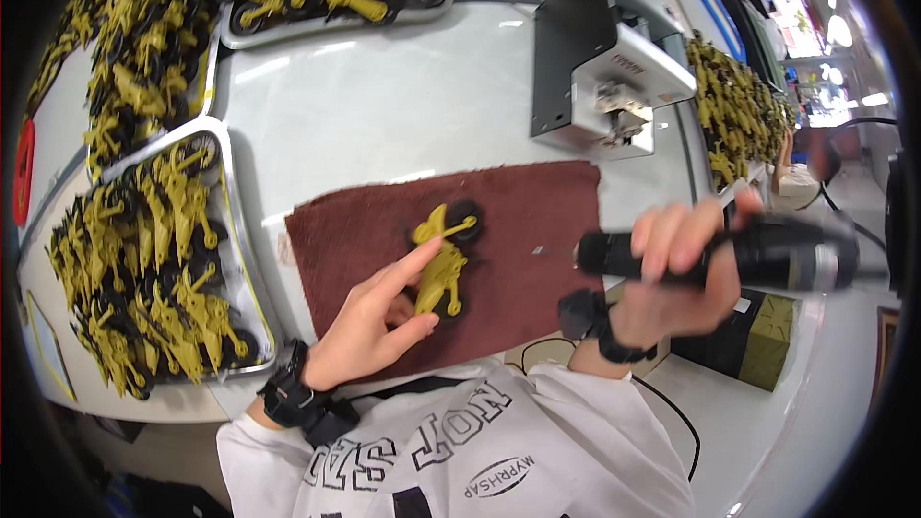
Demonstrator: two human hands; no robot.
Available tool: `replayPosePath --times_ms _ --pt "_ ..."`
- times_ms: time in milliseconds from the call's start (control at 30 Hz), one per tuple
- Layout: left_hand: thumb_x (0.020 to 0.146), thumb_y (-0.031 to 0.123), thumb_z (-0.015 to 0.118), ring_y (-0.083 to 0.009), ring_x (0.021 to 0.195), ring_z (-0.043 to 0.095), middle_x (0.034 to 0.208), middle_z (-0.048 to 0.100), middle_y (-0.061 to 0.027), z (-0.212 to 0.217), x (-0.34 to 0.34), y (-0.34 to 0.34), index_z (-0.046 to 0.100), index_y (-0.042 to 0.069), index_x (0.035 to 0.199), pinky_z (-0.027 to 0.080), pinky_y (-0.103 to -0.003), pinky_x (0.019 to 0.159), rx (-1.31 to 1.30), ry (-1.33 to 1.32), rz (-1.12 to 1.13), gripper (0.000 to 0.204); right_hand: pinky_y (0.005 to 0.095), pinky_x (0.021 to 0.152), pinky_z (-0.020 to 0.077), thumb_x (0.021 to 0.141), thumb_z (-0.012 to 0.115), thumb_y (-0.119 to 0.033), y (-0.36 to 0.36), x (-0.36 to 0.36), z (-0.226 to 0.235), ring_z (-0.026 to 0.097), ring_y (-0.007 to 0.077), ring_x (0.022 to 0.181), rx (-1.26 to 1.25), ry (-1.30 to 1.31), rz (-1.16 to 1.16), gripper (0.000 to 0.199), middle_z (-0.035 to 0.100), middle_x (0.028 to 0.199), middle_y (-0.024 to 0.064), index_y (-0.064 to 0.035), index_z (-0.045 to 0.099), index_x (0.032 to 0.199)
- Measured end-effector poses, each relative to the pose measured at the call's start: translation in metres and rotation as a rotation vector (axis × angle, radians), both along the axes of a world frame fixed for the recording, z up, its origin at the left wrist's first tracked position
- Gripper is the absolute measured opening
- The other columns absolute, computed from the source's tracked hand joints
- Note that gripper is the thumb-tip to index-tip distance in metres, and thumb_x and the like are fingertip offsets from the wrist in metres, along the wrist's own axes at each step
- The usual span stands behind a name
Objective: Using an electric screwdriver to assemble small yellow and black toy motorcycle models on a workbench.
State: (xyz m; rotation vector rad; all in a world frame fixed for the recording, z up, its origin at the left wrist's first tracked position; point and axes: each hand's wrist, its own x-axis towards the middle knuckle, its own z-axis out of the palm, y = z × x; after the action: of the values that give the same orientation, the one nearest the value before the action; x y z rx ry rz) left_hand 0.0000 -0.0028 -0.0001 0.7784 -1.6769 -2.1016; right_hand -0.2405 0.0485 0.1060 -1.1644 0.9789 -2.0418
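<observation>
A white table is spreading under bright light, and a maroon cloth is lying across its near part; on the cloth's middle a yellow toy motorcycle with black wheels is resting; the left hand is holding it loosely, index fingertip pressing on the upper part and thumb touching near the lower wheel; to the right, the right hand, blurred, is gripping a black powered screwdriver, whose thin tip is pointing toward the motorcycle but staying apart from it; beyond the cloth's far right corner a black-and-white boxy device is standing; on the left a silver-rimmed tray is carrying rows of similar motorcycles, and a second tray is holding more at the far side.
</observation>
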Motion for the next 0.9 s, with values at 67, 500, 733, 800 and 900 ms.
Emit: replayPosePath --times_ms 67,500,733,800,900 --pt "0.077 -0.007 0.059 -0.0132 0.077 0.054 0.101 0.049 -0.0101 0.003 -0.001 -0.007 0.041 0.011 0.136 0.051 -0.021 0.065 -0.1 0.029 -0.072 0.065 0.0379 0.061 0.0465 0.084 0.065 -0.02 0.016 0.028 -0.009 0.056 0.0234 0.054 -0.069 0.001 0.149 0.058 0.056 0.072 0.0088 -0.0092 0.027 0.127" --pt "0.078 -0.007 0.051 -0.0233 0.089 0.051 0.101 0.05 -0.0129 -0.013 0.006 0.002 0.049 0.01 0.13 0.044 -0.031 0.077 -0.14 0.087 -0.074 0.054 0.0404 0.056 0.0506 0.078 0.069 -0.012 0.017 0.069 -0.033 0.06 0.025 0.058 -0.142 0.123 0.369 0.059 0.06 0.075 0.0131 -0.0099 0.026 0.119" --pt "0.079 -0.012 0.052 -0.0157 0.089 0.055 0.1 0.046 -0.0093 -0.006 0.005 -0.001 0.052 0.013 0.128 0.052 -0.026 0.08 -0.191 -0.009 -0.111 0.055 0.0416 0.057 0.0506 0.077 0.07 -0.01 0.016 0.075 -0.035 0.061 0.0255 0.06 -0.095 0.119 0.352 0.059 0.06 0.075 0.0122 -0.0118 0.027 0.118" --pt "0.079 -0.011 0.052 -0.0146 0.086 0.056 0.099 0.046 -0.0085 -0.006 0.005 0.001 0.052 0.014 0.128 0.053 -0.025 0.077 -0.125 -0.01 -0.099 0.055 0.0418 0.057 0.0506 0.077 0.07 -0.01 0.016 0.074 -0.035 0.06 0.0253 0.06 -0.091 0.123 0.36 0.059 0.06 0.075 0.0122 -0.0118 0.027 0.117" --pt "0.077 -0.01 0.053 -0.0163 0.08 0.057 0.097 0.047 -0.01 -0.005 0.004 0.001 0.053 0.013 0.127 0.052 -0.027 0.072 -0.003 -0.002 -0.08 0.055 0.0425 0.057 0.0505 0.076 0.071 -0.009 0.014 0.072 -0.034 0.059 0.0252 0.059 -0.048 0.171 0.431 0.06 0.06 0.076 0.0127 -0.0115 0.027 0.117"
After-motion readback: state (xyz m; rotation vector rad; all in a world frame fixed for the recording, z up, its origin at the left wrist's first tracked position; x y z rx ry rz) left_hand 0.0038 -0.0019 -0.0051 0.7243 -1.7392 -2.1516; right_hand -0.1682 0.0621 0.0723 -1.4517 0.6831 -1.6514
